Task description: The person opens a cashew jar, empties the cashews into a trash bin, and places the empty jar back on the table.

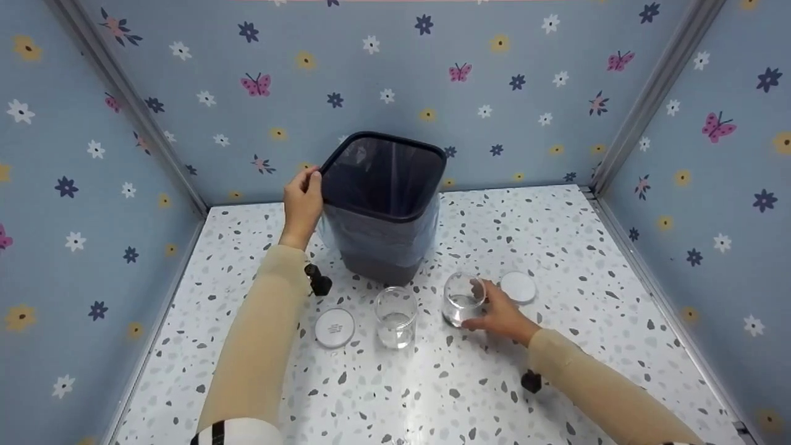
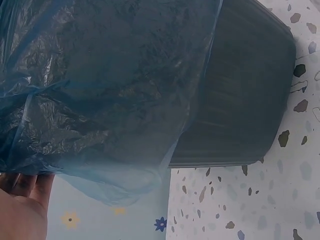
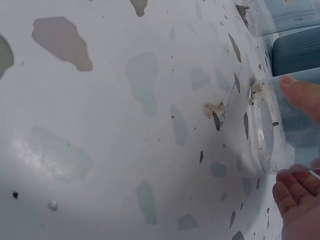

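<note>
A dark trash bin (image 1: 380, 247) lined with a thin blue bag (image 2: 115, 100) stands at the back of the table, tilted a little. My left hand (image 1: 303, 201) grips its black rim at the left corner, thumb on the rim; in the left wrist view that hand (image 2: 25, 207) is partly cut off. My right hand (image 1: 503, 312) is around a clear glass jar (image 1: 462, 300), thumb and fingers on opposite sides. In the right wrist view, the jar (image 3: 265, 132) stands on the table between the thumb and fingers. A second clear jar (image 1: 395, 321) stands to its left.
One round white lid (image 1: 335, 328) lies left of the jars, another (image 1: 518, 287) lies just beyond my right hand. The speckled white table (image 1: 457, 402) is enclosed by flower-patterned walls (image 1: 395, 74) at the back and sides.
</note>
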A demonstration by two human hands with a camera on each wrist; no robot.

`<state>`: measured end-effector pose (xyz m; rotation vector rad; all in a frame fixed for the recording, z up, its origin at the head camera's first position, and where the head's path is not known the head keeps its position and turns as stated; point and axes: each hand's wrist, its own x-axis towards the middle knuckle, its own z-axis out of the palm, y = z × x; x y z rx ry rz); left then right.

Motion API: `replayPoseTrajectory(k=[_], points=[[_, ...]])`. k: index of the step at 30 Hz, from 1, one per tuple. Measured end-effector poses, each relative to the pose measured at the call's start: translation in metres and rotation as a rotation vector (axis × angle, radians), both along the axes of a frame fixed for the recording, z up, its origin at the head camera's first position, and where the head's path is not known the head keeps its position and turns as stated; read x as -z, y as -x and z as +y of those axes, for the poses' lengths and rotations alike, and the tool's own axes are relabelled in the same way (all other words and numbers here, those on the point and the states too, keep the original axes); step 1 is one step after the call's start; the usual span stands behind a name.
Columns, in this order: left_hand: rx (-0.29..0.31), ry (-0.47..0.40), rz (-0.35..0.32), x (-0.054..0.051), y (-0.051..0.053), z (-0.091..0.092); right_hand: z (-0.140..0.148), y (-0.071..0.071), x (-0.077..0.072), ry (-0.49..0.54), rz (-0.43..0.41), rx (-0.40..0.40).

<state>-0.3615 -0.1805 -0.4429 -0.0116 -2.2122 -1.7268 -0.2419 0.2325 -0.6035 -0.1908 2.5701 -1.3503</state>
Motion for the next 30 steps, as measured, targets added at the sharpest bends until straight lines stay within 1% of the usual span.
replayPoseTrajectory(k=[6, 8, 13, 20, 25, 30], points=[[0.015, 0.008, 0.013, 0.002, -0.001, -0.004, -0.001, 0.001, 0.001, 0.003, 0.001, 0.001], [0.011, 0.003, 0.028, 0.004, -0.001, -0.005, -0.001, 0.001, 0.002, 0.012, -0.005, 0.006], [0.004, -0.013, 0.03, 0.008, -0.003, -0.011, -0.001, 0.002, 0.002, 0.002, -0.007, -0.007], [-0.017, 0.002, -0.006, 0.01, -0.01, -0.02, 0.006, 0.005, 0.0, -0.032, 0.014, -0.012], [-0.005, -0.013, -0.034, 0.015, -0.015, -0.027, 0.011, 0.007, -0.004, -0.036, 0.017, -0.041], [0.0, -0.013, -0.038, 0.02, -0.019, -0.034, 0.017, 0.009, -0.012, -0.046, 0.026, -0.053]])
